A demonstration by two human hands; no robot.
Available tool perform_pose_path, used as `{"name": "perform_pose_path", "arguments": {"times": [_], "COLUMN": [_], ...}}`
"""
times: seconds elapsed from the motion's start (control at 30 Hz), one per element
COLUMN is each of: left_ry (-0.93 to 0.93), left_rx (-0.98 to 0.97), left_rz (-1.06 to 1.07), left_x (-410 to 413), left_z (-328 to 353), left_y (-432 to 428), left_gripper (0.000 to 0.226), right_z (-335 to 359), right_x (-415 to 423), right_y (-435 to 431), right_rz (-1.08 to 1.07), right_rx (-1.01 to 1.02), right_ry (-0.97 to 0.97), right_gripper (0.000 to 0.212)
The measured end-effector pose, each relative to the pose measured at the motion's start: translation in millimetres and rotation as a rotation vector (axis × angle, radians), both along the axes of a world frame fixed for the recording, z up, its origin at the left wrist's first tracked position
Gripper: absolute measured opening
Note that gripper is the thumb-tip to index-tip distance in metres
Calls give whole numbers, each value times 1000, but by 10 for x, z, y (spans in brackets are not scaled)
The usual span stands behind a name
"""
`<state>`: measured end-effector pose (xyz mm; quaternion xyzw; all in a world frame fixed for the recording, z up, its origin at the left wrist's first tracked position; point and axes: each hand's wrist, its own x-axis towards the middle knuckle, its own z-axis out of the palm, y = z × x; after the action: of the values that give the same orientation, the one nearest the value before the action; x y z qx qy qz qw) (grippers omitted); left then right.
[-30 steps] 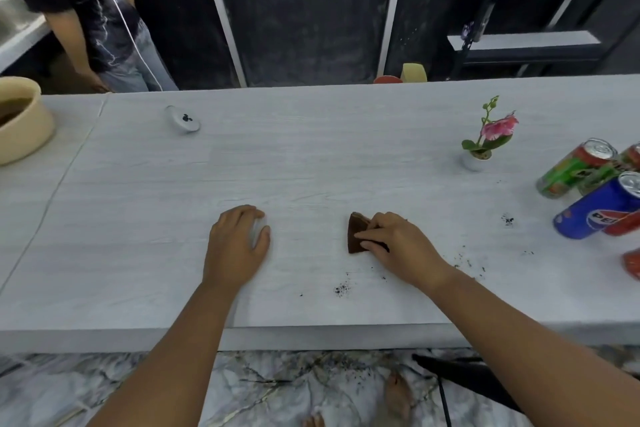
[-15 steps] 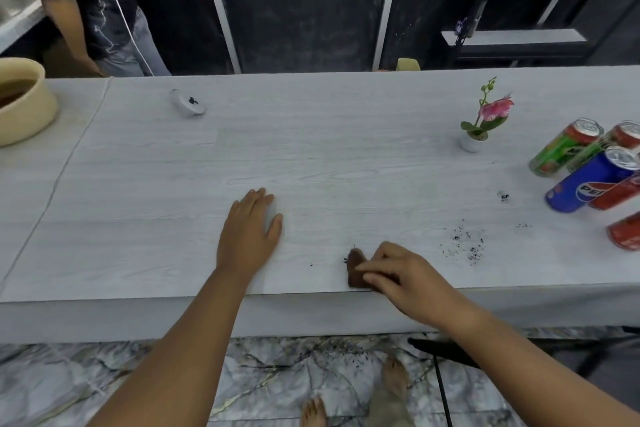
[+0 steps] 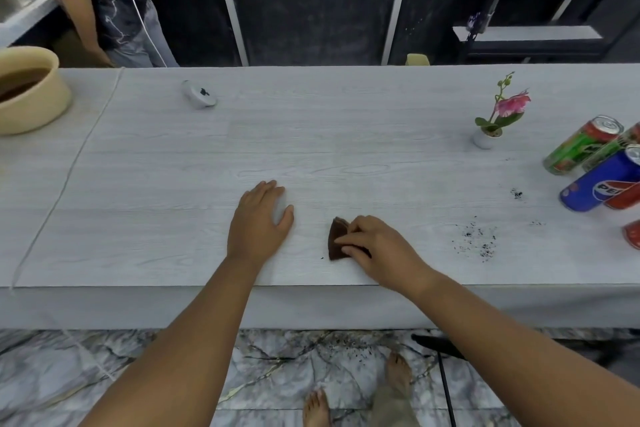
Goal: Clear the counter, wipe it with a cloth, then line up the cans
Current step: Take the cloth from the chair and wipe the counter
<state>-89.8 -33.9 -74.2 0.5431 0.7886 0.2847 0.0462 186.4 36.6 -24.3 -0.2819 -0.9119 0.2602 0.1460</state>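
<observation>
A long pale wood-grain counter is seen spanning the view, with a marbled floor below its near edge. At the far left a cream bowl of brown liquid is set. At the right edge several cans are clustered, green, blue and red, all tilted in this wide view. The left hand is laid flat and spread, palm down, holding nothing. The right hand is pressed onto a folded brown cloth, pinched under its fingers near the near edge. A small potted pink flower is stood left of the cans. Dark crumbs are scattered right of the cloth.
</observation>
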Motion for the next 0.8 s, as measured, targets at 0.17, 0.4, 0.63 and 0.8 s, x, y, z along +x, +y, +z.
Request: {"name": "perform_pose_path", "arguments": {"times": [0.17,0.4,0.63,0.8], "left_ry": [13,19,10,11], "left_rx": [7,11,16,17], "left_rz": [-13,-10,6,5], "left_x": [-14,-25,-24,-31], "left_z": [-31,-58,-53,-49], "left_y": [30,34,30,38], "left_gripper": [51,52,52,51], "right_z": [-53,246,243,0], "right_x": [283,69,-547,-427], "right_y": [-403,-267,185,-113], "right_rz": [76,-28,-24,25], "right_rx": [-10,-298,-37,20], "right_ry": [12,99,-35,-33], "right_gripper": [24,23,26,27]}}
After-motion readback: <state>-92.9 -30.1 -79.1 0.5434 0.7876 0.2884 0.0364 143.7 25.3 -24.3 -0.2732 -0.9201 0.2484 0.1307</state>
